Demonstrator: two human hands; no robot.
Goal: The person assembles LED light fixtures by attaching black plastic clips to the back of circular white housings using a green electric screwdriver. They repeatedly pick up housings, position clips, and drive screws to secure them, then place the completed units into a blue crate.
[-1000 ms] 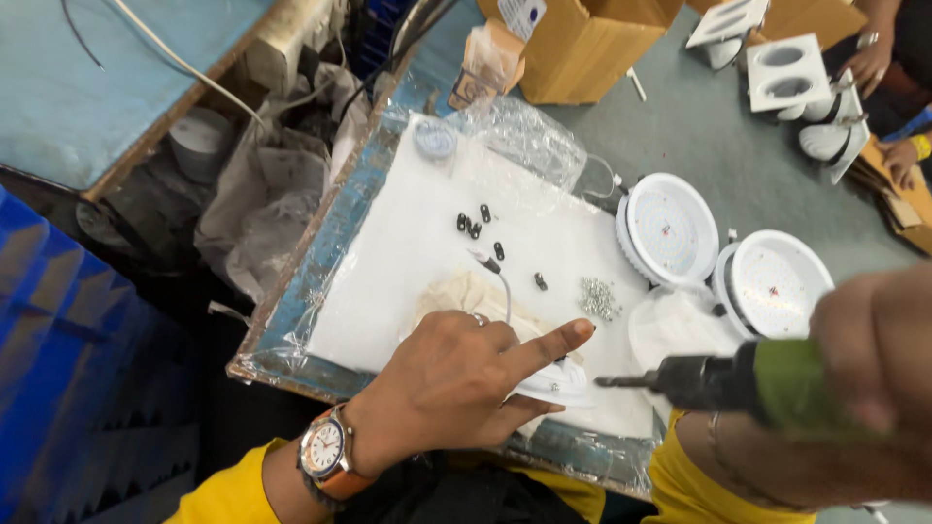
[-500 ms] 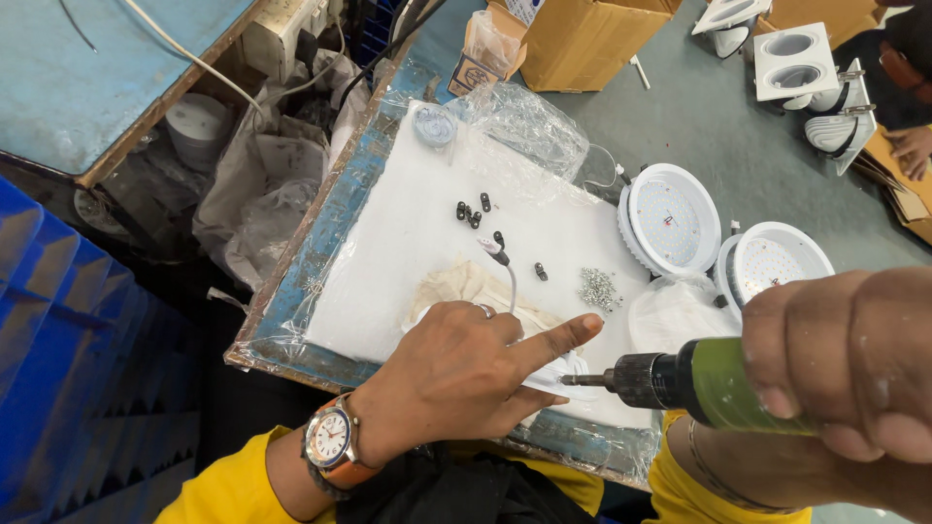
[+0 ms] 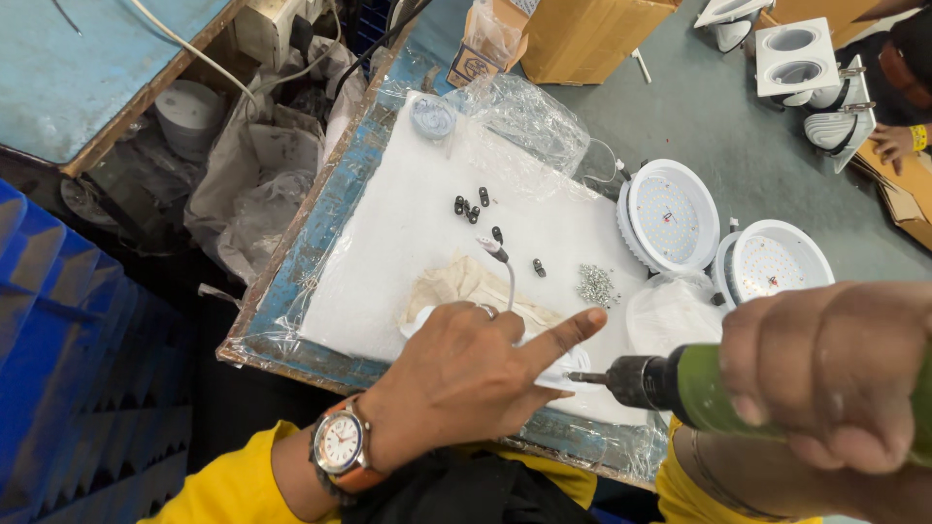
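Observation:
My left hand (image 3: 466, 374) presses down on a white round light fitting (image 3: 558, 371) at the near edge of the white padded board (image 3: 408, 223), index finger stretched out toward the right. A white lead with a connector (image 3: 497, 250) runs out from under it. My right hand (image 3: 835, 374) grips a green power screwdriver (image 3: 680, 383), its bit tip touching the fitting just below my left index finger. A small pile of silver screws (image 3: 597, 286) lies just beyond, and several small black clips (image 3: 473, 206) sit further back on the board.
Two white round lamp panels (image 3: 670, 215) (image 3: 777, 260) stand at the board's right edge. Crumpled clear plastic (image 3: 524, 112) and a cardboard box (image 3: 582, 34) lie at the back. Another person's hand (image 3: 888, 141) works by white square fittings (image 3: 796, 53) at top right. Blue foam (image 3: 68, 369) is left.
My right hand has brought the screwdriver leftward until its bit reaches the fitting under my left hand. My left hand has stayed in place.

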